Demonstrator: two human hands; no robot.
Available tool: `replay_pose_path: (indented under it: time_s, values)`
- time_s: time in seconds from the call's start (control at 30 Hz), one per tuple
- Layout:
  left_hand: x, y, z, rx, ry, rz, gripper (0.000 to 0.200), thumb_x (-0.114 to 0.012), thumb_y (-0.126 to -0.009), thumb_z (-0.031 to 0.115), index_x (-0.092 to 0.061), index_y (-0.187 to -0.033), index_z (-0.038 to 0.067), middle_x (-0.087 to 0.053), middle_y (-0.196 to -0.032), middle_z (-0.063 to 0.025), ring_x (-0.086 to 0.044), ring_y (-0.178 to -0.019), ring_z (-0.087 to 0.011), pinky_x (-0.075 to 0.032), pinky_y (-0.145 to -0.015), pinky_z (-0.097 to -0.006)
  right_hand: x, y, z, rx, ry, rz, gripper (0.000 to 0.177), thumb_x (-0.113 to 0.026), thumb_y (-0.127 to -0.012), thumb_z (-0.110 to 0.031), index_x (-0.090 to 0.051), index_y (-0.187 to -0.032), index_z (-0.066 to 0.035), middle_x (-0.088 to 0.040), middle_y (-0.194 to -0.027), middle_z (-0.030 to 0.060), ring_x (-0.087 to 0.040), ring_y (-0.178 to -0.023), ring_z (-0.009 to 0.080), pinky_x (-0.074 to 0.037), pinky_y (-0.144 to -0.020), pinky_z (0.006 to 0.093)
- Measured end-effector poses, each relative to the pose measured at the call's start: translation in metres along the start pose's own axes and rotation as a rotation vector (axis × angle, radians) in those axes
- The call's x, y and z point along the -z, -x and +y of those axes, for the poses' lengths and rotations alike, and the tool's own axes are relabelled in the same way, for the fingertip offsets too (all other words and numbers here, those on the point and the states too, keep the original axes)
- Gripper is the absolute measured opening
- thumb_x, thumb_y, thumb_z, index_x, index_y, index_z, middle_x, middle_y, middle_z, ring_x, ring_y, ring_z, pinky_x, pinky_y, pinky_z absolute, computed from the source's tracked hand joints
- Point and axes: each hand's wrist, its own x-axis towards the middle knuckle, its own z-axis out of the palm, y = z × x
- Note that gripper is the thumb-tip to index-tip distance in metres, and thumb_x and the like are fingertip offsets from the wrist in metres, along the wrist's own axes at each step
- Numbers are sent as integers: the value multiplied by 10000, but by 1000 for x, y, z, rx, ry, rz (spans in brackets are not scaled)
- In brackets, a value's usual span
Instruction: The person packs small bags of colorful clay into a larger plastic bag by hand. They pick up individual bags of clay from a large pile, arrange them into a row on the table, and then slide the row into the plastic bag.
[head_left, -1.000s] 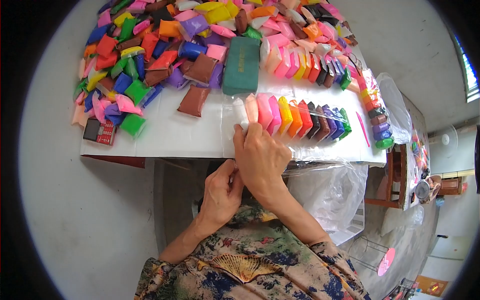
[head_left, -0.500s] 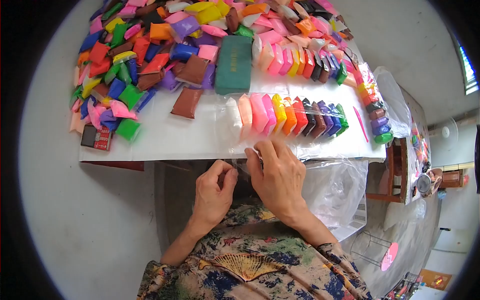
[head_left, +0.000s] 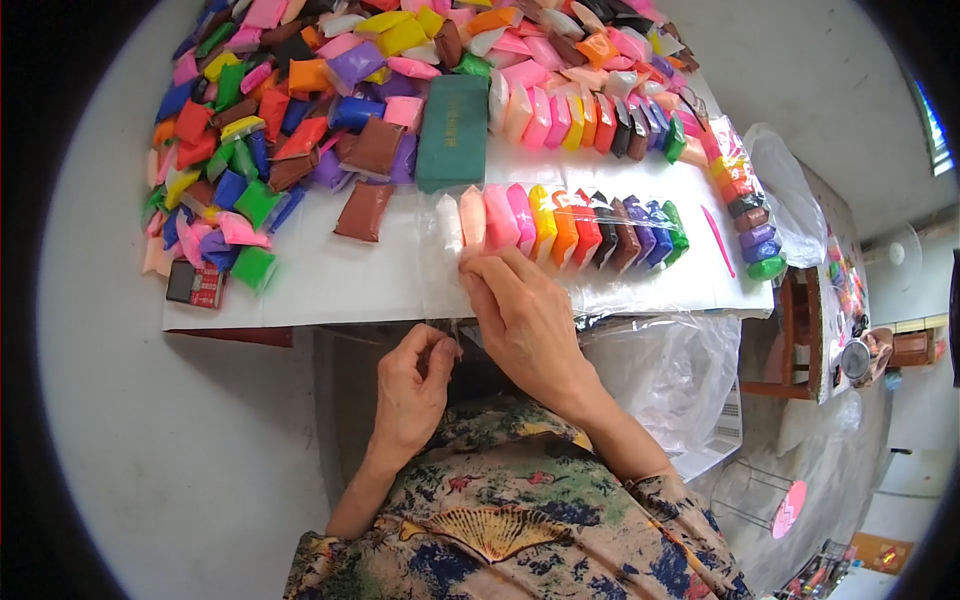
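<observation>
A row of coloured packets point(head_left: 565, 228) in clear plastic lies near the table's front edge, running from white at the left to green at the right. My right hand point(head_left: 525, 320) touches the plastic below the peach and pink packets, its fingers bent together. Just below the table edge, my left hand point(head_left: 412, 388) is closed, thumb against the fingers, by the left end of the plastic. What it pinches is too small to make out. A brown packet point(head_left: 362, 211) lies alone left of the row.
Many loose coloured packets point(head_left: 300, 110) are heaped at the back left. A green case point(head_left: 451, 135) stands beside a second packet row point(head_left: 590, 122). Further right are a pink tool point(head_left: 718, 241) and a third row point(head_left: 752, 215). A clear bag point(head_left: 665, 375) hangs below the table edge.
My right hand has moved left and up, to below the peach and pink packets. My left hand has shifted slightly down and left, still closed. The view has shifted slightly.
</observation>
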Motion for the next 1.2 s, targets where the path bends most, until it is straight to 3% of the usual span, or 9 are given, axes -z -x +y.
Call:
replay_pose_path:
  time_s: [0.37,0.47,0.7,0.87,1.2]
  values:
    - [1,4,7,86,179,-100,187,-553,-1005,170,-625,-953,5,-672,-849,-25,-539,-657,-66,-433,-592,-212,-2,0,-2,10,-84,-20,111,-644,-885,-71,-633,-975,-6,-641,-933,149,-638,-834,361,-509,-709,416]
    - [1,4,1,80,350,-83,212,-566,-1000,214,-623,-1036,14,-672,-892,-38,-551,-680,-70,-444,-602,-211,16,6,-5,3,-83,-60,107,-646,-887,-71,-640,-969,-2,-647,-931,148,-645,-828,352,-512,-704,408]
    - [-21,10,-4,197,402,-393,416,-576,-983,288,-555,-1288,6,-672,-1051,-117,-590,-742,-108,-487,-633,-236,56,14,7,-119,-114,-25,98,-645,-882,-71,-646,-944,5,-626,-861,156,-630,-781,362,-497,-679,432]
    - [-40,-5,-5,223,464,-452,368,-565,-1005,268,-583,-1259,2,-684,-1008,-89,-573,-728,-82,-477,-615,-227,37,3,29,-40,-155,62,108,-645,-884,-73,-646,-954,8,-621,-850,158,-623,-765,358,-489,-678,422]
    - [-47,-9,5,148,522,-502,341,-507,-1038,282,-618,-1207,8,-693,-1008,-102,-589,-721,-95,-490,-647,-244,60,15,32,-151,-104,15,99,-657,-879,-86,-661,-922,2,-635,-837,147,-631,-753,350,-488,-668,417]
